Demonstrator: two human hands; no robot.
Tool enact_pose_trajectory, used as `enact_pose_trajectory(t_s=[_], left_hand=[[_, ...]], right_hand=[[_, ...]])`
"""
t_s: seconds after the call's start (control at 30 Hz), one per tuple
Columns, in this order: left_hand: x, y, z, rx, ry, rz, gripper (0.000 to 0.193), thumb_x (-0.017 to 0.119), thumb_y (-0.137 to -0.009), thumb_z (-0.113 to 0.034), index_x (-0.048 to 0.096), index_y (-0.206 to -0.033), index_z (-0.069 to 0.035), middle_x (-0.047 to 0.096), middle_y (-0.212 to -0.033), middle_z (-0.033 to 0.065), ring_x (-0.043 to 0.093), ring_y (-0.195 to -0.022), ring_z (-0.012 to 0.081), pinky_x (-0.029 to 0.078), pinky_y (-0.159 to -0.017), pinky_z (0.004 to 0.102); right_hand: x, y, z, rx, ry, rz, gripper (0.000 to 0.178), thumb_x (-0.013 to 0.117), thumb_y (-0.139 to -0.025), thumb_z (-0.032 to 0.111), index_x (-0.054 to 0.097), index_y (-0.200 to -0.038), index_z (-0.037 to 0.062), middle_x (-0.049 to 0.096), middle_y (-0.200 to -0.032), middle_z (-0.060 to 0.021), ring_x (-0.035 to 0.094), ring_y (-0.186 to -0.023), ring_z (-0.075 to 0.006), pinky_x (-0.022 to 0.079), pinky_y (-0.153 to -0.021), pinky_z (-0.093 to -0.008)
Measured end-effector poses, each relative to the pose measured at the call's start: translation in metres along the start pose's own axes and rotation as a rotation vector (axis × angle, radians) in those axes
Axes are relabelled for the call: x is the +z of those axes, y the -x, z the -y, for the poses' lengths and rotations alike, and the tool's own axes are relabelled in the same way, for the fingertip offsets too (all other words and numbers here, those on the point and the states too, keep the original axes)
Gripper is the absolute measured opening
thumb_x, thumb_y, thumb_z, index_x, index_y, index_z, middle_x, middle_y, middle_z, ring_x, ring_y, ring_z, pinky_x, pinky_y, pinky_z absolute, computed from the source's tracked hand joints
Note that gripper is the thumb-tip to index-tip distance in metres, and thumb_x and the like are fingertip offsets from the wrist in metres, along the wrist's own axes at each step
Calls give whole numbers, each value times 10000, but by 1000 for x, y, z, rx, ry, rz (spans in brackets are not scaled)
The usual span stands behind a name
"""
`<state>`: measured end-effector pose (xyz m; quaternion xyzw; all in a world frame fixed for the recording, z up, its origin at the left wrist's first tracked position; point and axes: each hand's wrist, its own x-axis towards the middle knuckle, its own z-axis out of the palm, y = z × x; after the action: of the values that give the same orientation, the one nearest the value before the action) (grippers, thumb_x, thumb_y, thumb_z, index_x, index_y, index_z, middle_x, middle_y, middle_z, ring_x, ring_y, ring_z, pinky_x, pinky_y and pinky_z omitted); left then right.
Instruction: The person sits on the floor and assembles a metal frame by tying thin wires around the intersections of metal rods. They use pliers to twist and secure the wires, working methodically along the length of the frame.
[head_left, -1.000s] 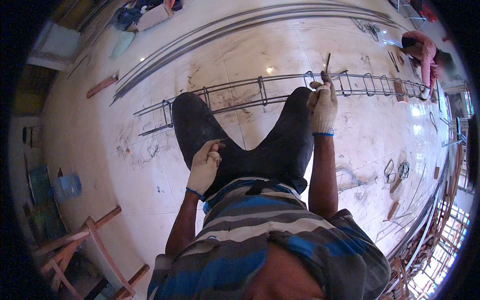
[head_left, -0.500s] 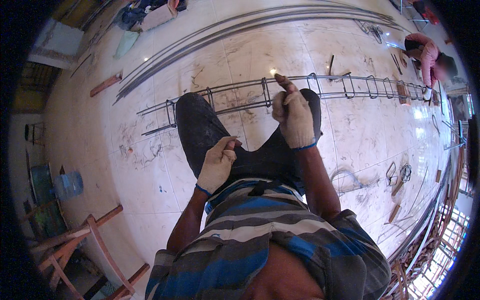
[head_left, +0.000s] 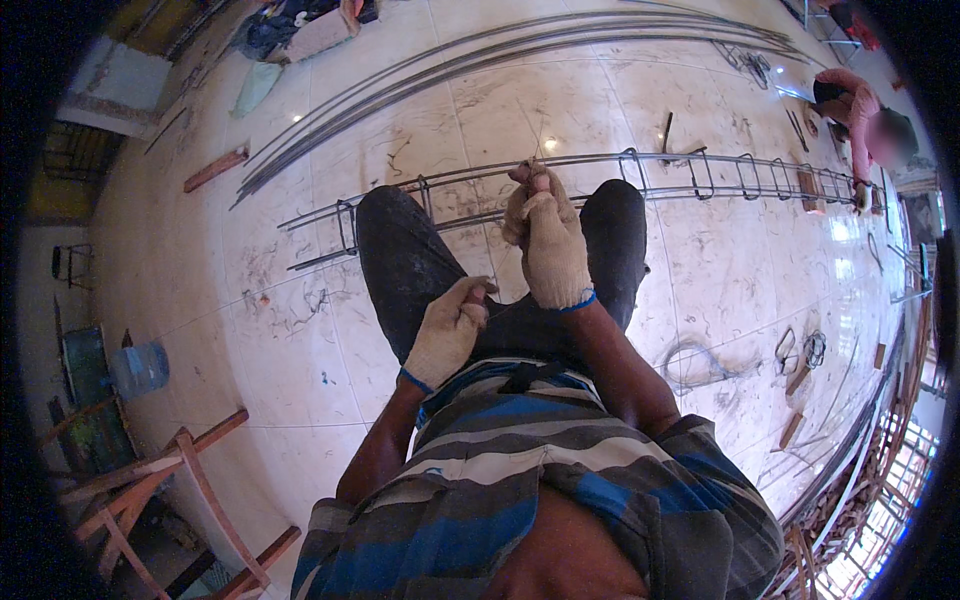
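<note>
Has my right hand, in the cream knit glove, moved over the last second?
Yes. Your right hand has moved left along the long, dark metal-bar cage, from beside one rectangular metal stirrup to well left of it.

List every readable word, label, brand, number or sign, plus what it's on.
None readable.
Left glove, right glove: no lettering visible.
Striped shirt: no lettering visible.
Blue jug: too small and blurred to tell.
Far edges of the view: too blurred or dark to tell.
</note>
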<state>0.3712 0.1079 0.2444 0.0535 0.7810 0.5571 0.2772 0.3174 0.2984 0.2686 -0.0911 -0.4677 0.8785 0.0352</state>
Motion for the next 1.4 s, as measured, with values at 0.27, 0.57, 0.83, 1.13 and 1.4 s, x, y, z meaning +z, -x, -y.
enact_pose_trajectory(t_s=[0.27,0.57,0.83,1.13,1.4], left_hand=[[-17,-32,-74,592,-147,-419,479,493,-1084,-206,459,-1545,-79,714,-1201,152,667,-1007,183,562,-868,335],[-20,-38,-123,432,258,-234,479,475,-1129,-375,568,-1457,-39,759,-1160,123,707,-964,138,592,-793,280],[-17,-40,-125,452,258,-300,470,441,-1138,-383,604,-1416,-40,780,-1079,130,692,-891,116,572,-797,279],[-14,-43,-128,466,202,-304,473,424,-1141,-379,601,-1410,-32,783,-1061,135,700,-908,128,561,-815,282],[-13,-42,-128,445,324,-279,459,408,-1151,-348,582,-1422,-21,771,-1070,127,701,-956,125,560,-811,270]], right_hand=[[29,25,14,-147,500,-18,315,496,-997,115,620,-1259,-8,660,-1024,-60,590,-808,-109,483,-741,-253],[35,37,12,-229,618,78,358,501,-985,65,596,-1322,-13,698,-1004,-119,678,-865,-174,545,-822,-309],[36,42,19,-19,423,88,346,500,-994,87,612,-1306,-13,699,-965,-117,649,-803,-171,532,-736,-320],[32,38,20,-7,474,83,300,536,-1038,214,672,-1138,-34,699,-953,-128,646,-840,-198,525,-760,-325],[20,31,11,-54,544,150,269,559,-971,158,691,-1056,-61,696,-953,-144,645,-840,-196,534,-780,-320]])
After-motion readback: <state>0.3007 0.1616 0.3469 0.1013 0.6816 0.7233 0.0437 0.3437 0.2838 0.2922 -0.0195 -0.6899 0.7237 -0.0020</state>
